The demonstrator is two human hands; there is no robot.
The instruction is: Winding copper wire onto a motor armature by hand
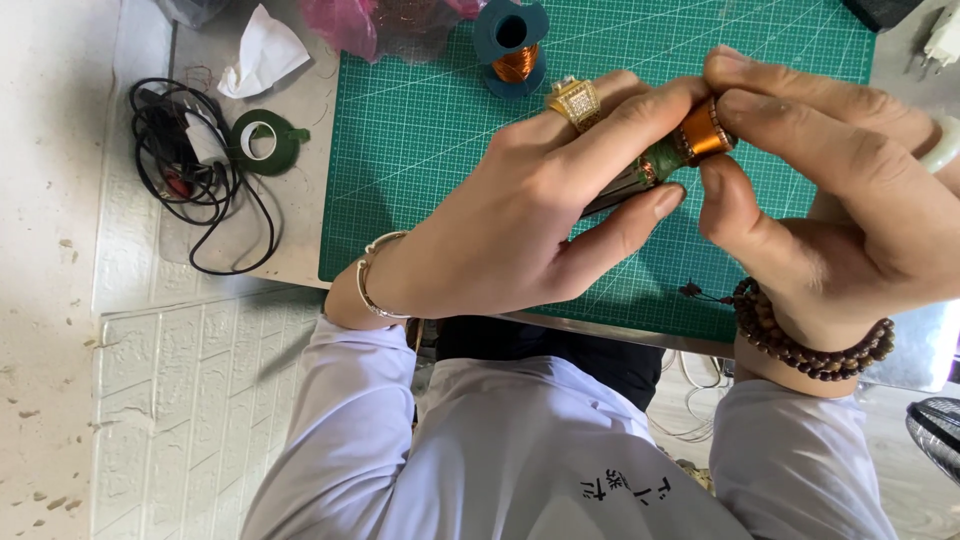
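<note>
Here, both hands meet over the green mat, up near 1 o'clock.

Left hand (520,215): its grip is clamped on a small green part with a dark stick below it. The thumb sits under and the fingers lie on top. A big gold ring (575,100) is on one finger.

Right hand (830,190): its grip is pinched tight on the copper coil (703,133), with fingers over it and the thumb below.

Copper coil: it is held up in the air between the two hands, above the mat, at about 1 o'clock from the middle of the view. It sits right at the end of the green part (662,158).

What looks done: shiny copper wire is already wound round and round into a neat, fat band.

What looks left: I cannot see a loose wire end, so I cannot tell if the winding is finished or tied off.

Wire spool (512,45): a blue-green reel with copper wire stands on the mat at 12 o'clock, well apart from the hands.

Green mat (430,150): it lies on the tabletop (300,230).

Tape roll (265,140): a green roll lies at 10 o'clock, just beside a tangle of black cable (185,165).

White tissue (262,52): it lies at 11 o'clock.
</note>
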